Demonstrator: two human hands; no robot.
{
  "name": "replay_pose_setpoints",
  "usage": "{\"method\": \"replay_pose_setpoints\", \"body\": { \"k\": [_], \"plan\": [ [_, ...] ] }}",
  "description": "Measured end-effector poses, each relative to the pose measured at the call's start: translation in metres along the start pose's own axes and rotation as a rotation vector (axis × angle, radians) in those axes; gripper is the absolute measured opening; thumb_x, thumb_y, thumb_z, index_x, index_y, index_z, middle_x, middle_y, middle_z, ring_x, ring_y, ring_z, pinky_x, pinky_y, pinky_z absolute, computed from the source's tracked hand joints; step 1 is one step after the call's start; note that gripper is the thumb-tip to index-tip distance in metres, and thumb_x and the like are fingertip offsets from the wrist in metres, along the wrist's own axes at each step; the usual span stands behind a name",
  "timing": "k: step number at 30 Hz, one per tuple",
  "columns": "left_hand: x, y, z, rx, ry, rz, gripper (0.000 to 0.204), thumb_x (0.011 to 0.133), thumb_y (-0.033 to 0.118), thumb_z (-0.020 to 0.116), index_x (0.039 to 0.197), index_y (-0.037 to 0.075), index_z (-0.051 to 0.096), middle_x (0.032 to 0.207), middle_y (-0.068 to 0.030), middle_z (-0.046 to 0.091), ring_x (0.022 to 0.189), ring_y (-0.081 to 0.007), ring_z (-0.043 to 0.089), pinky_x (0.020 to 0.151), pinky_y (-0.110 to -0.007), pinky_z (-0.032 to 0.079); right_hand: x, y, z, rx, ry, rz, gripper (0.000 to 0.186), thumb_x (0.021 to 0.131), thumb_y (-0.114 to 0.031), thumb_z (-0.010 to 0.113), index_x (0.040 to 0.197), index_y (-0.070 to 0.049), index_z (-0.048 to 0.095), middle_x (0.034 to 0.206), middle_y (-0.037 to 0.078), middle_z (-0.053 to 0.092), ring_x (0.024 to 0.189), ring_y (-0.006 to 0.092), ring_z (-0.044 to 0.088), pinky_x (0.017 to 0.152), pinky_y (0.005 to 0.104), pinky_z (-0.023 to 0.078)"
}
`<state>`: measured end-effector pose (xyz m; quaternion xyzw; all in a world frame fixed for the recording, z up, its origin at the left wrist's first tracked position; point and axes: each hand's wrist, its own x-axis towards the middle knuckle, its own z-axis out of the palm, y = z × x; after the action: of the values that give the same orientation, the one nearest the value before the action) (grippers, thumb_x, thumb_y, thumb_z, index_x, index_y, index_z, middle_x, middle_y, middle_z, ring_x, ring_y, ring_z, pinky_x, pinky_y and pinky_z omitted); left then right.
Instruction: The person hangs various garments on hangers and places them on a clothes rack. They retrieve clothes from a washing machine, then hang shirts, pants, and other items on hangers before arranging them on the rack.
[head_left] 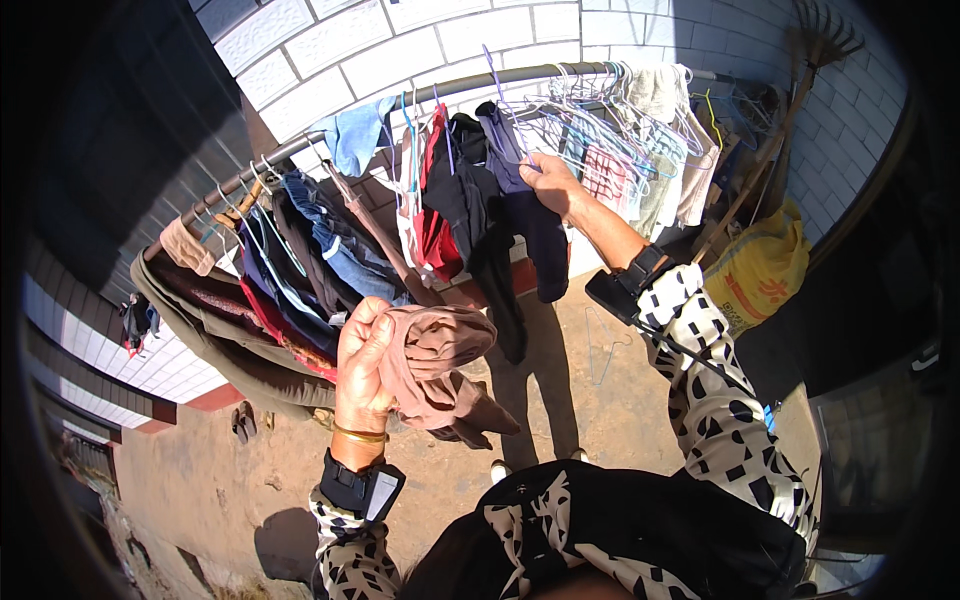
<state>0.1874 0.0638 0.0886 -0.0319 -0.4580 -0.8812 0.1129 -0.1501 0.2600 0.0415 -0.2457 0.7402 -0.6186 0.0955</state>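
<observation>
In my left hand is a bunched dusty-brown garment, its loose end drooping to the right; the fingers are closed round the cloth. My right hand is raised to the clothes rail, closed at the edge of a purple hanger. A dark navy garment hangs at that hanger, just below my right hand. Beside it on the left hang a black garment and a red one. My right fingertips are partly hidden behind the hand.
The metal rail carries several garments, including jeans, and a cluster of wire hangers at the right. A blue hanger lies on the ground. A yellow sack and a rake stand by the right wall.
</observation>
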Motion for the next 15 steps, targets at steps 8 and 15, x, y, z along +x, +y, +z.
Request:
{"method": "replay_pose_setpoints", "body": {
  "k": [8,15],
  "plan": [
    [0.000,0.007,0.020,-0.027,0.058,0.102,0.014,0.102,0.014,0.059,0.108,0.003,0.053,0.105,-0.0117,0.069,0.094,-0.0192,0.068,0.088,-0.034,0.057,0.006,0.045,-0.002,0.007,-0.116,0.189,0.022,0.099,-0.027,0.064,0.100,-0.005,0.065,0.084,0.002,0.062,0.075,0.0104,0.054,0.064,0.0328,0.047],
    [-0.002,0.019,0.028,-0.040,0.058,0.187,0.021,0.105,0.020,0.053,0.113,0.001,0.055,0.114,-0.0120,0.066,0.105,-0.0204,0.065,0.096,-0.037,0.053,-0.055,-0.029,-0.022,-1.164,-0.049,-0.081,0.067,0.086,-0.058,0.070,0.110,0.003,0.058,0.102,0.027,0.070,0.097,0.0444,0.066,0.083,0.0470,0.053]
  ]
}}
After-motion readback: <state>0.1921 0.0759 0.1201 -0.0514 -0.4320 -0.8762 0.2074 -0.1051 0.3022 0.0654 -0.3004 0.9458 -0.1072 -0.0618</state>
